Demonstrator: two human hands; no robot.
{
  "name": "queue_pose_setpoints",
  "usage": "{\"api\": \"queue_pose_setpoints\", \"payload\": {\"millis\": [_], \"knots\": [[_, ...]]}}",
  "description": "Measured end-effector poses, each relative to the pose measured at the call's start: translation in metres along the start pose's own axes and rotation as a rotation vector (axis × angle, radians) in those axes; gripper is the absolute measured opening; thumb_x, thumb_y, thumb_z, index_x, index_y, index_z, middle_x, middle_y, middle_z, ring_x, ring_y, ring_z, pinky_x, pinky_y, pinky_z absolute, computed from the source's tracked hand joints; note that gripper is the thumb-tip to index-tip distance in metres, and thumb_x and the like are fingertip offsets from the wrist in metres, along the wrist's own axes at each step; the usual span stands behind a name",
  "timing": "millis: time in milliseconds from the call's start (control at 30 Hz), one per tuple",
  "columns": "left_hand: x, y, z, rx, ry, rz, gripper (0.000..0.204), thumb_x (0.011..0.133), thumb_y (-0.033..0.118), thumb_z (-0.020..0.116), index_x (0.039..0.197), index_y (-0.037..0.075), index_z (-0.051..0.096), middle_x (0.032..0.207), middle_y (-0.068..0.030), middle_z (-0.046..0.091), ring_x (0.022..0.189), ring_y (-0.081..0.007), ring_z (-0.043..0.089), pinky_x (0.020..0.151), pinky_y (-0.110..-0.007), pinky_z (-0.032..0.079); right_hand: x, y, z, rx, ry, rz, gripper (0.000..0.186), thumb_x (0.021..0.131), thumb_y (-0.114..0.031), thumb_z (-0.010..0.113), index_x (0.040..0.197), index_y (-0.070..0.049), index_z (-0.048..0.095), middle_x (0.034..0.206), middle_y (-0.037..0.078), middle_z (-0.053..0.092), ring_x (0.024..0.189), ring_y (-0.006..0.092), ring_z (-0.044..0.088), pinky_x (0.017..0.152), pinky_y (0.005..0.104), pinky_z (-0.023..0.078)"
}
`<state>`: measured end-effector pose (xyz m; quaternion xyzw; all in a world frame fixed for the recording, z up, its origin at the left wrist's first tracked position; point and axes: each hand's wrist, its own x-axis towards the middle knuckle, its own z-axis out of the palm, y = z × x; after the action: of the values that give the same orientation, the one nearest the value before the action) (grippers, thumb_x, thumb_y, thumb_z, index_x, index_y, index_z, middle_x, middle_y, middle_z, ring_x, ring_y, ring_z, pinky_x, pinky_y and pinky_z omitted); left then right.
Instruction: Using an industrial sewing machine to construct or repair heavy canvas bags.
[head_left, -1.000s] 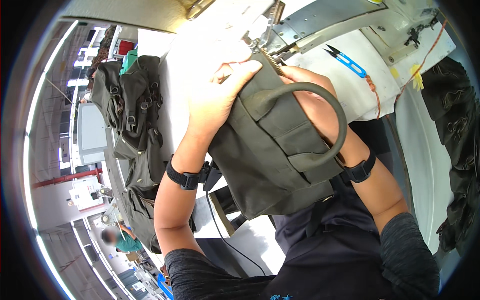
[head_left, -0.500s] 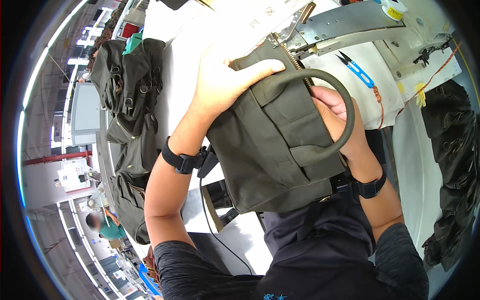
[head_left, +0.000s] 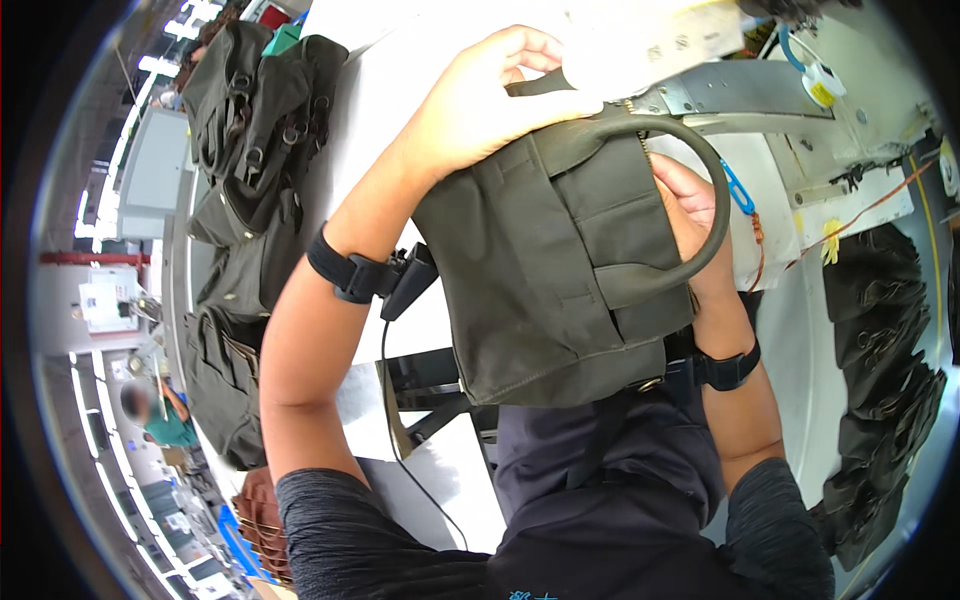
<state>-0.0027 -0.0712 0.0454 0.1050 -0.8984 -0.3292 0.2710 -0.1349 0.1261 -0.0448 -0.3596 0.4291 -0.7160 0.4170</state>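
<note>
The left hand (head_left: pixel 480 105) lies curled over the top edge of an olive canvas bag (head_left: pixel 560 270) on the white counter (head_left: pixel 370 90), the right hand (head_left: pixel 690 215) grips its far side beneath the stiff looped handle (head_left: pixel 700 200); soft, light fabric, probably best held by its seams.

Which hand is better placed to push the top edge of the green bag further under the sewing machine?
Probably the left hand. It already lies on the top edge of the green bag beside the sewing machine. The right hand is lower, at the bag's side behind the handle.
</note>
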Motion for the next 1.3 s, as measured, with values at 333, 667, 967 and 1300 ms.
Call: {"api": "queue_pose_setpoints", "payload": {"millis": [333,667,967,1300], "knots": [[0.028,-0.023,-0.019,-0.67,-0.342,-0.316,0.036,0.095,0.004,0.068,0.131,0.003,0.067,0.131,-0.007,0.069,0.12,-0.0192,0.06,0.103,-0.032,0.047,-0.018,-0.027,-0.028,-0.295,-0.138,0.183,0.028,0.105,-0.014,0.06,0.123,0.007,0.068,0.106,0.004,0.074,0.091,0.0079,0.068,0.079,0.022,0.054],[0.041,-0.024,-0.007,-0.824,-0.22,-0.341,0.033,0.089,0.007,0.077,0.121,0.008,0.072,0.12,-0.0046,0.073,0.109,-0.0149,0.065,0.09,-0.029,0.053,-0.033,-0.027,-0.055,-0.484,-0.241,0.283,0.021,0.1,-0.007,0.059,0.115,0.003,0.071,0.086,-0.005,0.064,0.079,0.0021,0.057,0.069,0.0218,0.045],[-0.049,0.093,-0.02,0.353,-0.101,-0.237,0.03,0.095,0.026,0.069,0.112,0.001,0.073,0.104,-0.0159,0.072,0.097,-0.0221,0.067,0.084,-0.034,0.052,-0.053,-0.06,-0.053,-0.393,-0.281,0.253,0.032,0.103,-0.03,0.066,0.09,-0.001,0.07,0.073,0.0,0.063,0.062,0.0087,0.062,0.061,0.0245,0.05],[-0.156,0.17,0.158,0.514,0.415,-0.058,0.076,0.069,0.01,0.089,0.136,0.006,0.053,0.139,-0.0128,0.058,0.131,-0.0373,0.051,0.112,-0.049,0.035,-0.081,-0.072,-0.017,-0.549,-0.293,0.021,0.036,0.101,-0.029,0.065,0.081,0.0,0.073,0.058,-0.001,0.055,0.056,0.0066,0.052,0.05,0.0279,0.04]]}}
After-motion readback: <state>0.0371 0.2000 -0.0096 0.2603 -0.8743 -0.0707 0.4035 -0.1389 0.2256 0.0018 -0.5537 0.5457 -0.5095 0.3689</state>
